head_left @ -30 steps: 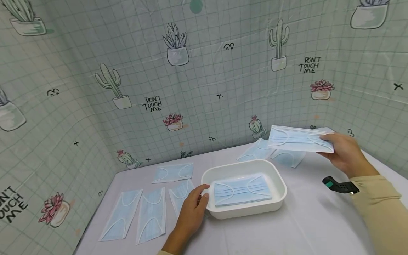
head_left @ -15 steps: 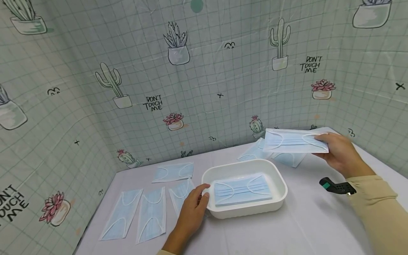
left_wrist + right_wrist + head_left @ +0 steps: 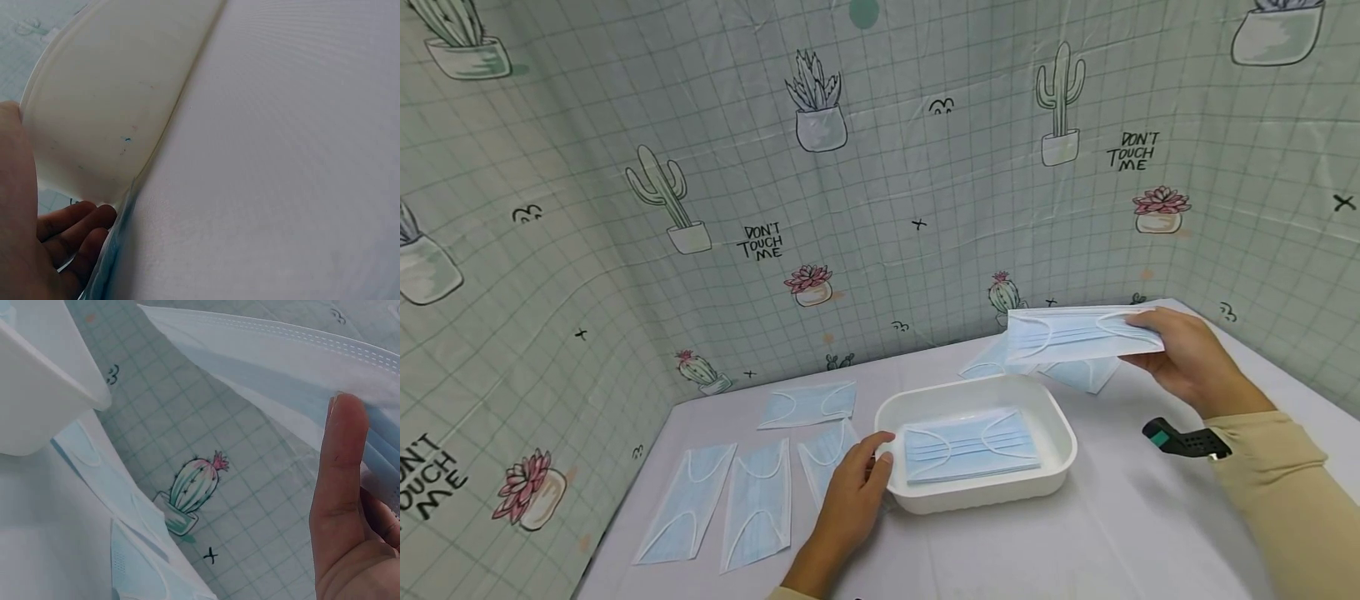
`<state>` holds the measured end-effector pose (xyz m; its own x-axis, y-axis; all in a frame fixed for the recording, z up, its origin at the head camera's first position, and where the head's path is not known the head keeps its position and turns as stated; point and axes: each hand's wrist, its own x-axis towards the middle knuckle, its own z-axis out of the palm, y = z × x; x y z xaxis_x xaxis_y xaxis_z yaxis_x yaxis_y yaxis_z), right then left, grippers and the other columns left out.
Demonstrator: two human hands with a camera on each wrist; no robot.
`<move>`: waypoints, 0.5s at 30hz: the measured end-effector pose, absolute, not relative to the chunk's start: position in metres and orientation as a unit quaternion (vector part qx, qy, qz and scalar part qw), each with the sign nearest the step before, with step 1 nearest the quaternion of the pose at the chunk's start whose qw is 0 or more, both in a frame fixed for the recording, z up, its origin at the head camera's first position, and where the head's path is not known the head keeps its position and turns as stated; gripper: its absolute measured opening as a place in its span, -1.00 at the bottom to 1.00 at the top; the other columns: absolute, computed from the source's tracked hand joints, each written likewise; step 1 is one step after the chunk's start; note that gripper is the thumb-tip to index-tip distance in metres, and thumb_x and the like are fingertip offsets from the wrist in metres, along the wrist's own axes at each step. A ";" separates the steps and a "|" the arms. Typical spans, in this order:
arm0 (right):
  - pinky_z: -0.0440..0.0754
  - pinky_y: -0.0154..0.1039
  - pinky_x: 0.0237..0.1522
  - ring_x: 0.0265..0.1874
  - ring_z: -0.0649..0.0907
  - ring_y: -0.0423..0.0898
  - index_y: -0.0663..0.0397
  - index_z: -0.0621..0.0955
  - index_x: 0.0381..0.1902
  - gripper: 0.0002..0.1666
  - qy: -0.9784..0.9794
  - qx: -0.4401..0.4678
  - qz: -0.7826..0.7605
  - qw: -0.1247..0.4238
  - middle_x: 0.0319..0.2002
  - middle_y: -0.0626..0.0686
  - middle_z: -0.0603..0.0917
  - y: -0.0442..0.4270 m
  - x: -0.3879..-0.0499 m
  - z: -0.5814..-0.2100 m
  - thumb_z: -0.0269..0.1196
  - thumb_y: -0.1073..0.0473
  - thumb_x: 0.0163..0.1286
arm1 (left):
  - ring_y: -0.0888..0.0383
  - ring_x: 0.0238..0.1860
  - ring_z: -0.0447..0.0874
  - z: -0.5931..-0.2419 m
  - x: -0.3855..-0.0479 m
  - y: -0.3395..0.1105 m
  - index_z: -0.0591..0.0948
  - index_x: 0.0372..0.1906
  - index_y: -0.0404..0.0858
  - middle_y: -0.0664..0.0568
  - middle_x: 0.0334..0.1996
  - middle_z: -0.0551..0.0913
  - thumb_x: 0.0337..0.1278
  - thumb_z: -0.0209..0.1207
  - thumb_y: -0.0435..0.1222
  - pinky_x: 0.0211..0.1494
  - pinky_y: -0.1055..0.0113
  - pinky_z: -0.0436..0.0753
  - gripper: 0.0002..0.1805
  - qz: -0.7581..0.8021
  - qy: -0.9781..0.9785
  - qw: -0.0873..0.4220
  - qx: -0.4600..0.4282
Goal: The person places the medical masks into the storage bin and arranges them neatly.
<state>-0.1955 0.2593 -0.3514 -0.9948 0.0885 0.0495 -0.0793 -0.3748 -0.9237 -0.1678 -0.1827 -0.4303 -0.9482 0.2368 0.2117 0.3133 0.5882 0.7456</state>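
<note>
Head cam: white tub (image 3: 977, 497) = ref for all places. Mask (image 3: 1067, 333) up in the air, behind and right of tub, blue pleated face showing. R hand (image 3: 1191, 354) pinching mask at the end farther from tub, thumb on top, fingers below. Can't tell if just one or a few together. L hand (image 3: 853, 487) at tub's left end, thumb + forefinger pinching the rim. Mask stack (image 3: 970, 447) flat inside tub. Four loose masks (image 3: 757, 504) left of tub; two more masks (image 3: 1082, 375) behind tub's right half, partly hidden by the held one.

L wrist cam: outside of tub wall, L hand's other fingers loosely bent near tub's base; can't tell how hard pressed. Blue edge (image 3: 109, 262) of a film-like sheet right by tub's base, prob. another mask. Tub prob. stiff + smooth, might slide; rim OK as a hold.

R wrist cam: mask beyond tub, far end unsupported and slightly bowed, one digit flat along it. Prob. v. light, soft, easily creased. Best hold: short end, flat pinch, no hard squeeze, clear of ear loops (image 3: 1050, 331) b/c of snagging.
</note>
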 end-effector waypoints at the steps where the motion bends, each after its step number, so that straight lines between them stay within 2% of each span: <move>1: 0.68 -0.20 -0.14 -0.19 0.74 -0.12 0.12 0.30 0.19 -0.56 -0.555 -0.001 0.830 0.050 -0.09 -0.06 0.60 0.258 -0.195 -0.351 0.21 0.20 0.50 | 0.17 -0.21 0.44 -0.430 -0.168 -0.183 0.53 0.30 -0.02 0.13 -0.25 0.46 0.55 -0.07 -0.05 -0.16 0.23 0.47 -0.61 -0.427 -0.890 0.045 -0.155; 4: 0.69 -0.20 -0.15 -0.20 0.74 -0.12 0.09 0.33 0.12 -0.65 -0.553 0.002 0.832 0.048 -0.11 -0.06 0.62 0.256 -0.196 -0.351 0.20 0.21 0.51 | 0.17 -0.22 0.44 -0.431 -0.167 -0.183 0.53 0.29 -0.01 0.12 -0.27 0.45 0.55 -0.07 -0.06 -0.17 0.24 0.46 -0.62 -0.428 -0.889 0.046 -0.156; 8: 0.69 -0.20 -0.17 -0.21 0.75 -0.12 0.10 0.34 0.12 -0.68 -0.558 0.004 0.828 0.048 -0.13 -0.07 0.65 0.254 -0.196 -0.351 0.17 0.21 0.53 | 0.17 -0.23 0.44 -0.431 -0.167 -0.183 0.53 0.29 -0.01 0.13 -0.27 0.45 0.55 -0.06 -0.06 -0.18 0.25 0.46 -0.62 -0.428 -0.889 0.046 -0.158; 12: 0.68 -0.19 -0.15 -0.20 0.75 -0.12 0.17 0.29 0.22 -0.57 -0.568 0.010 0.822 0.043 -0.13 -0.07 0.65 0.252 -0.196 -0.351 0.16 0.18 0.54 | 0.17 -0.22 0.44 -0.432 -0.168 -0.183 0.53 0.29 -0.01 0.13 -0.26 0.45 0.55 -0.07 -0.06 -0.18 0.24 0.46 -0.61 -0.427 -0.889 0.046 -0.159; 15: 0.68 -0.20 -0.13 -0.18 0.74 -0.13 0.30 0.17 0.37 -0.36 -0.585 0.008 0.810 0.039 -0.08 -0.07 0.62 0.250 -0.196 -0.351 0.16 0.14 0.54 | 0.17 -0.22 0.43 -0.432 -0.167 -0.183 0.53 0.29 -0.01 0.13 -0.27 0.45 0.55 -0.07 -0.06 -0.18 0.24 0.46 -0.61 -0.426 -0.889 0.048 -0.159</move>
